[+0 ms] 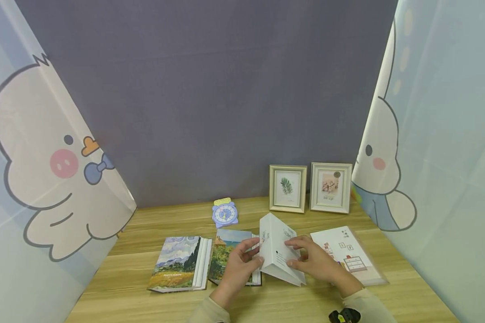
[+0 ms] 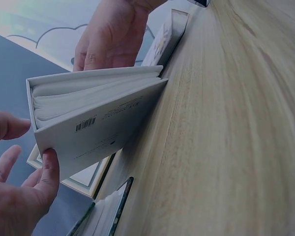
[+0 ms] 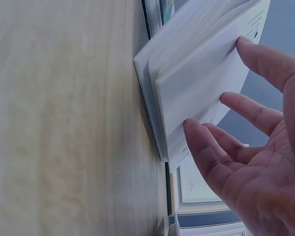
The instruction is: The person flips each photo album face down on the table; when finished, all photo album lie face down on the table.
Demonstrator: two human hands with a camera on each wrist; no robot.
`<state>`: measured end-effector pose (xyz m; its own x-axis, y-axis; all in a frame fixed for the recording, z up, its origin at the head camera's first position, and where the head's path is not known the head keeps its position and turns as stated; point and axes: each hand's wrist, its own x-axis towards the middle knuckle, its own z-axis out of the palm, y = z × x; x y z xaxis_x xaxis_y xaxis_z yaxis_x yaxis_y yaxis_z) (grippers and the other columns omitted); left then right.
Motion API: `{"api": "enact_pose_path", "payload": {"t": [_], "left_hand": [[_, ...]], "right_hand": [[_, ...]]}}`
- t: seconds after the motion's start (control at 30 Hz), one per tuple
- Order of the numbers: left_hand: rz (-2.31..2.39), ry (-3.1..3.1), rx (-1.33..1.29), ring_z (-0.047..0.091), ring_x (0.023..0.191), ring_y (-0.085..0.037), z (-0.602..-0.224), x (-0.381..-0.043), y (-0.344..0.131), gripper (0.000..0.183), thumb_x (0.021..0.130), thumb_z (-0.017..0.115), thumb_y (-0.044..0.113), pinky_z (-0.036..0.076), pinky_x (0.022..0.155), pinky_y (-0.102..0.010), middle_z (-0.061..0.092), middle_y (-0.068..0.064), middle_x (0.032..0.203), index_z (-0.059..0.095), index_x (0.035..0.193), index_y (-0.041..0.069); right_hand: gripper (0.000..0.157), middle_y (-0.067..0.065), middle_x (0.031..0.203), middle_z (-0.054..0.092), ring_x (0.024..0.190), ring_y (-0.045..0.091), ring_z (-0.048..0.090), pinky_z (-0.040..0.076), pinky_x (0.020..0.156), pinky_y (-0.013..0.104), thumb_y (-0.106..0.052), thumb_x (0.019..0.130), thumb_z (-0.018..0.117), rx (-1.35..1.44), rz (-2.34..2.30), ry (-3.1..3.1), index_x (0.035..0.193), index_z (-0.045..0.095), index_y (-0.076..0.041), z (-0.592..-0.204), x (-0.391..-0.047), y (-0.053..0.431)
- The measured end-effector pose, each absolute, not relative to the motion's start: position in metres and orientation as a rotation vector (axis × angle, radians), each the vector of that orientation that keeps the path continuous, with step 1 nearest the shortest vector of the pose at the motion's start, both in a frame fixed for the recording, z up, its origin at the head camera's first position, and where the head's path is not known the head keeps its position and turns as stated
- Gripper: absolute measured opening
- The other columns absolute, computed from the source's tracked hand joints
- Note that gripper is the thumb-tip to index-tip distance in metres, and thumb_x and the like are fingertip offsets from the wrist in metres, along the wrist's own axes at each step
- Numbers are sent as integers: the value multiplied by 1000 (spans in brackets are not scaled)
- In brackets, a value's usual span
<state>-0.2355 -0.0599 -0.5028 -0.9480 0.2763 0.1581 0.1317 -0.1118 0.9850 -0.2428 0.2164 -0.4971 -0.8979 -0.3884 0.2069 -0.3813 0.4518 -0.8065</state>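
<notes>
A white photo album (image 1: 280, 251) stands tilted on its open edges, spine uppermost, between the two hands. Its pages and a cover with a barcode (image 2: 86, 124) show in the left wrist view. The left hand (image 1: 238, 267) touches the album's left side with loosely extended fingers; one fingertip rests on the barcode cover. On the opposite cover, the right hand (image 1: 317, 260) presses its spread fingertips (image 3: 194, 128), the palm away from it. Partly behind the left hand lies a landscape-covered album (image 1: 222, 258).
Left of these lies another photo album (image 1: 175, 262). A purple toy clock (image 1: 225, 214) is farther back. Two picture frames, one gold (image 1: 271, 188) and one cream (image 1: 314, 188), stand against the curtain. An illustrated white album (image 1: 347, 251) lies beyond the right hand.
</notes>
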Motion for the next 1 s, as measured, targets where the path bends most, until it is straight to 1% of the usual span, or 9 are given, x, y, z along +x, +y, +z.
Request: {"api": "enact_pose_path", "payload": {"t": [0.2, 0.33, 0.57, 0.7, 0.83, 1.0], "left_hand": [[2235, 1994, 472, 52, 137, -40, -503, -236, -61, 51, 95, 73, 3, 57, 96, -37, 48, -18, 155, 58, 144, 3], [2244, 1976, 469, 53, 136, -38, -502, -235, -61, 52, 95, 73, 2, 58, 96, -38, 48, -17, 155, 58, 144, 4], [2271, 1909, 464, 52, 137, -35, -500, -234, -61, 51, 96, 73, 3, 57, 98, -39, 47, -16, 155, 57, 145, 5], [2287, 1889, 483, 51, 138, -35, -499, -234, -62, 52, 97, 73, 3, 56, 100, -38, 48, -16, 154, 56, 146, 4], [2309, 1867, 524, 50, 139, -36, -498, -234, -63, 54, 98, 73, 4, 55, 101, -37, 47, -17, 155, 52, 147, 0], [2305, 1851, 582, 48, 142, -37, -497, -233, -64, 55, 100, 71, 6, 54, 103, -36, 46, -17, 157, 49, 151, -1]], "right_hand": [[56, 13, 142, 52, 126, 42, 55, 60, 90, 37, -29, 92, 84, -717, -1502, 2644, 142, 63, -15, -499, -243, 216], [56, 12, 142, 52, 126, 43, 54, 60, 91, 35, -28, 92, 83, -725, -1535, 2616, 143, 63, -16, -501, -243, 215], [57, 14, 141, 52, 125, 47, 54, 60, 88, 34, -26, 94, 82, -776, -1575, 2595, 145, 61, -14, -500, -242, 215], [57, 15, 142, 52, 123, 45, 57, 59, 87, 34, -27, 95, 80, -796, -1584, 2586, 146, 59, -15, -499, -241, 214], [57, 16, 142, 53, 121, 41, 59, 59, 87, 34, -27, 96, 80, -789, -1601, 2563, 147, 58, -15, -498, -240, 213], [59, 16, 143, 53, 120, 39, 60, 60, 87, 33, -27, 96, 79, -780, -1623, 2528, 149, 56, -14, -498, -240, 212]]}}
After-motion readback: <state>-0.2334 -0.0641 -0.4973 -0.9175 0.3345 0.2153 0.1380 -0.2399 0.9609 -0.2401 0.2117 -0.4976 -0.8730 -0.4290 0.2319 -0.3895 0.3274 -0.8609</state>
